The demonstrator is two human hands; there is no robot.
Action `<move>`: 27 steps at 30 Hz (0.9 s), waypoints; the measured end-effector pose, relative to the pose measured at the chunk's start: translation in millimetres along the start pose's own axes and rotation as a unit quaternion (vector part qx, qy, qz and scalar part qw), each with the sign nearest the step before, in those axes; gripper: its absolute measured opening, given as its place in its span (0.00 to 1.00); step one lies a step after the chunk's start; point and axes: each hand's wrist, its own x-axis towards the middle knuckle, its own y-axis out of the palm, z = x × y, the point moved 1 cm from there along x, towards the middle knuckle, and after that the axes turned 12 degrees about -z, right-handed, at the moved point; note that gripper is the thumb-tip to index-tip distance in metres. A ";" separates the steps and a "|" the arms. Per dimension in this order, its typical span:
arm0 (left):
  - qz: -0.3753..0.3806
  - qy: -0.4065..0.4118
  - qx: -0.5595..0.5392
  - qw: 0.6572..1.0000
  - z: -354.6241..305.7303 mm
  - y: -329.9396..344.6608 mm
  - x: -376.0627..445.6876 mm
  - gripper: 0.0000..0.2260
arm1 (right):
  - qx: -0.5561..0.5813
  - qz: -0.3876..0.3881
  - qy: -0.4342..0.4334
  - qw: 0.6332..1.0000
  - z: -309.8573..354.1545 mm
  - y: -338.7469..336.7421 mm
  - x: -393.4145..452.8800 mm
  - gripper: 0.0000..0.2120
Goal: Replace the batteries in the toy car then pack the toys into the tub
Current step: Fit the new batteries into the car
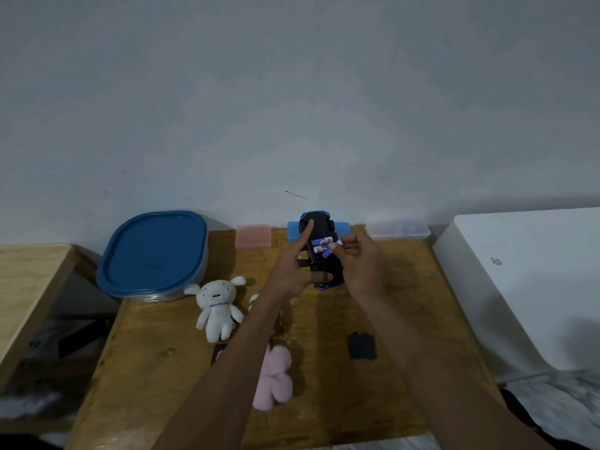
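Blue and black plastic, so the toy car is looking light and rigid, easy enough to be holding one-handed while it's flipped belly-up above the far middle of the wooden surface. The person's left hand is gripping it from the left side, index finger stretched along the chassis toward the far end, thumb hooking around the near part. That's probably the sane place to be taking hold: the solid body sides, not the wheels, which would likely be spinning under the fingers.

The right hand is sitting just right of the open compartment, pinching a battery and angling it into its slot; other batteries are already lying in there. Those cells are small, smooth and hard, so they'd be prone to slipping or rolling, and pinching near the end while pressing against the spring contact seems like the way to go.

The black battery cover is lying on the surface nearer the person, to the right, well apart from both hands. The tub with its blue lid on is sitting at the far left. The white plush is lying near it, and the pink plush is partly hiding under the left forearm. Both are soft and squashy, so they should be packing easily.
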 end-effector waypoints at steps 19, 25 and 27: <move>-0.018 0.021 -0.017 0.999 2.7 8.5 -4.5 0.50 | -0.039 0.036 -0.014 0.998 -6.8 -1.8 -3.9 0.09; -0.011 0.009 -0.015 1.000 2.6 12.7 -9.2 0.50 | -0.033 0.051 0.013 0.998 -10.8 -9.1 -1.8 0.08; -0.011 0.006 -0.009 1.000 2.1 15.5 -8.4 0.51 | 0.004 0.004 0.070 0.997 -16.9 -16.1 -5.2 0.11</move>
